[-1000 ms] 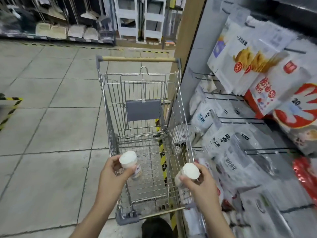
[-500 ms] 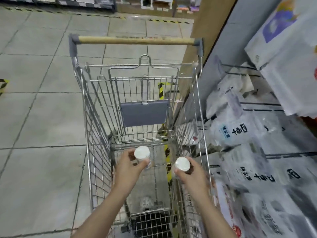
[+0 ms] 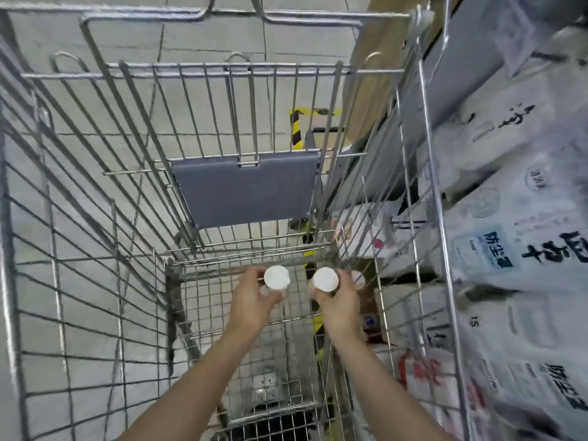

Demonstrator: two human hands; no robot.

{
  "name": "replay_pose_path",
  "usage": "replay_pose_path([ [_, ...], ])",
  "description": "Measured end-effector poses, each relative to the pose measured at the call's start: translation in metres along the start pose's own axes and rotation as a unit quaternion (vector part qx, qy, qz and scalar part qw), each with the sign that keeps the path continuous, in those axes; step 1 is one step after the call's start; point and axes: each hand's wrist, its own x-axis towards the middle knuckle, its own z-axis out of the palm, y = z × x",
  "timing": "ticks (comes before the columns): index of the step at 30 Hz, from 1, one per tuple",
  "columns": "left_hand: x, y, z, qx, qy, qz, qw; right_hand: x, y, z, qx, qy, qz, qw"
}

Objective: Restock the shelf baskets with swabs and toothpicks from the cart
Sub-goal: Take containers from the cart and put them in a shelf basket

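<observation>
Gripping round white-capped containers point(image 3: 276, 277) in wire cart point(image 3: 95, 218).

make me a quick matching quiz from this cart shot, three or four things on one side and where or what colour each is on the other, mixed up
Things:
1. left hand
2. child-seat flap
3. hazard tape
4. bagged goods

Descriptions:
A. yellow and black, on the floor
B. grey, on the cart's far end
C. on shelves right of the cart
D. grips a white-capped container

Pairs: 1-D, 2-B, 3-A, 4-C

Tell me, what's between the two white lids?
Nothing solid. In the head view, a narrow gap separates the left lid and right lid; through it only the cart wire floor and striped floor tape show.
</observation>
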Motion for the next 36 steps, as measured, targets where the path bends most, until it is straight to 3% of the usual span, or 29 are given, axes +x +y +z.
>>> replay_pose_path([
  [8, 0.069, -0.041, 0.041, 0.053, -0.003, -0.032, 0.998, 0.060, 0.033, 0.039, -0.046, 0.045, 0.016, 0.998],
  [11, 0.089, -0.049, 0.054, 0.060, -0.006, -0.005, 0.998, 0.081, 0.037, 0.048, -0.052, 0.090, 0.023, 0.994],
  [19, 0.112, -0.047, 0.075, 0.074, 0.026, 0.026, 0.997, 0.110, 0.038, 0.060, -0.146, 0.110, 0.006, 0.983],
  [31, 0.129, -0.037, 0.088, 0.021, 0.035, 0.046, 0.998, 0.124, 0.038, 0.063, -0.099, 0.120, 0.007, 0.988],
  [36, 0.131, -0.037, 0.087, 0.006, 0.029, 0.055, 0.998, 0.130, 0.031, 0.071, -0.059, 0.139, 0.048, 0.987],
])
